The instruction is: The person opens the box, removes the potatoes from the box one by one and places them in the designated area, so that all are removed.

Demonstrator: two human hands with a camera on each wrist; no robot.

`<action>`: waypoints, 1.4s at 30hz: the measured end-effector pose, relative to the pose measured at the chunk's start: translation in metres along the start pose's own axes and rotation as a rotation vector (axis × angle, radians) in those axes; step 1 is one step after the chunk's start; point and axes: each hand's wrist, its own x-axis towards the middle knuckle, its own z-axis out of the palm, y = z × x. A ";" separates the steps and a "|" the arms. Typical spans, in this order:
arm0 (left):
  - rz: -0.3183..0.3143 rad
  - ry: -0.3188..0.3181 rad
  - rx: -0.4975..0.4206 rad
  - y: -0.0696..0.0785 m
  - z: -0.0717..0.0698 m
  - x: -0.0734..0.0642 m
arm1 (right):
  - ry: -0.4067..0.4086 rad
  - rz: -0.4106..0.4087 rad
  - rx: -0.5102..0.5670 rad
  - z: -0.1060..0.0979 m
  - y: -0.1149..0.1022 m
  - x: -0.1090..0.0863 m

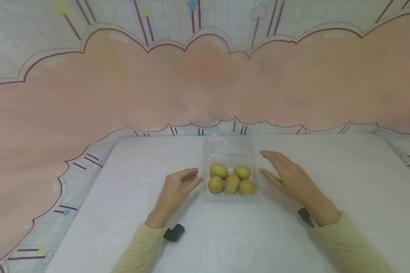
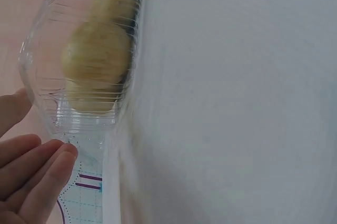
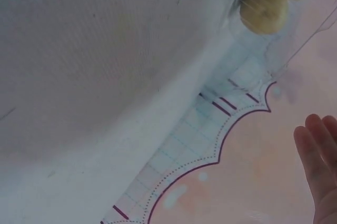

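A clear plastic clamshell box (image 1: 229,197) lies on the white table with its lid (image 1: 229,145) folded back. Several yellow-brown potatoes (image 1: 218,171) sit inside in two rows. My left hand (image 1: 177,186) is at the box's left side, fingers loosely bent, with the thumb close to the rim. Whether it touches the plastic I cannot tell, though the left wrist view shows the fingertips (image 2: 66,153) right by the box wall (image 2: 84,123). On the other side, my right hand (image 1: 294,178) hovers apart from the box, fingers extended and holding nothing.
The white tabletop (image 1: 130,212) extends around the box. Behind it hangs a cloth backdrop (image 1: 205,83) with peach scallops and drawn lines. A black wrist strap piece (image 1: 174,232) shows at the left cuff, another (image 1: 305,217) at the right cuff.
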 end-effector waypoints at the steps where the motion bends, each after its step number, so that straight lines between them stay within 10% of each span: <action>1: 0.004 0.001 -0.013 0.000 0.001 0.000 | -0.005 0.004 0.001 0.000 0.000 0.000; 42: -0.261 -0.031 -0.437 -0.002 0.016 -0.007 | -0.190 -0.019 0.012 0.019 -0.011 0.018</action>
